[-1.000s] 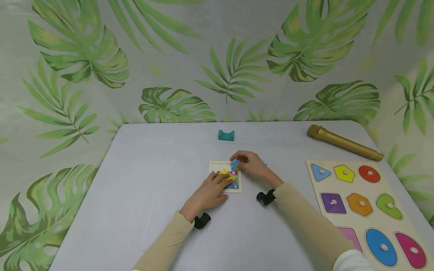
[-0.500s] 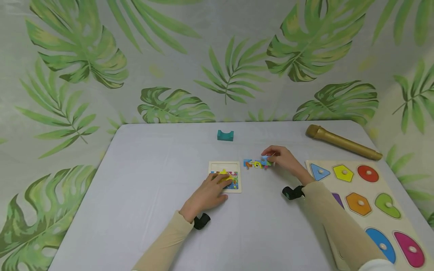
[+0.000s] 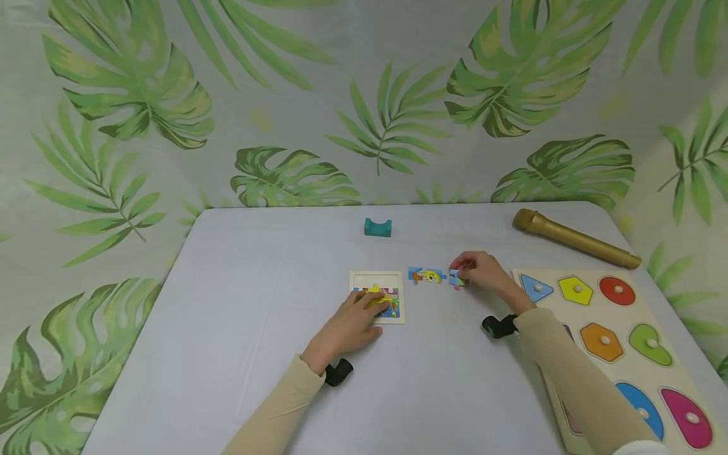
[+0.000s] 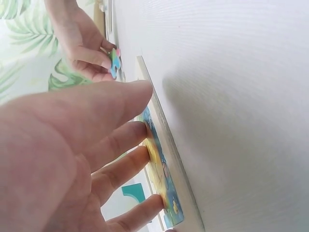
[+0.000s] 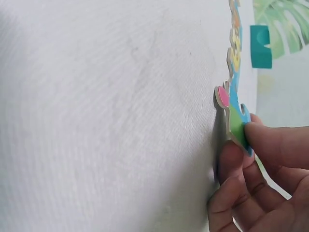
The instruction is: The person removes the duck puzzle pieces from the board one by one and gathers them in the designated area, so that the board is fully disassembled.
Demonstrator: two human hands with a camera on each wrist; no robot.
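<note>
My left hand [image 3: 349,322] rests with outstretched fingertips on the yellow and blue pieces in a small wooden jigsaw tray [image 3: 402,306]. Along the tray's far side, a bare pale strip shows. In the left wrist view the fingers [image 4: 128,169] lie on the picture, the thumb near the tray's edge. To the right, my right hand [image 3: 483,273] pinches a blue and green jigsaw piece [image 5: 237,123] with a pink knob, tilted on edge close to the tabletop. Just left of it, a short row of jigsaw pieces [image 3: 426,275], brown, yellow and blue, lies on the table.
A teal block [image 3: 378,229] with a curved notch stands beyond the tray. At the far right lies a golden microphone-shaped stick [image 3: 574,238]. A pegged shape board [image 3: 608,314] covers the right side of the table, partly under my right forearm.
My right hand has moved right, from the tray's far corner to the loose row with a blue-green piece, then slightly farther right, opening a small gap. The left hand stays put.
</note>
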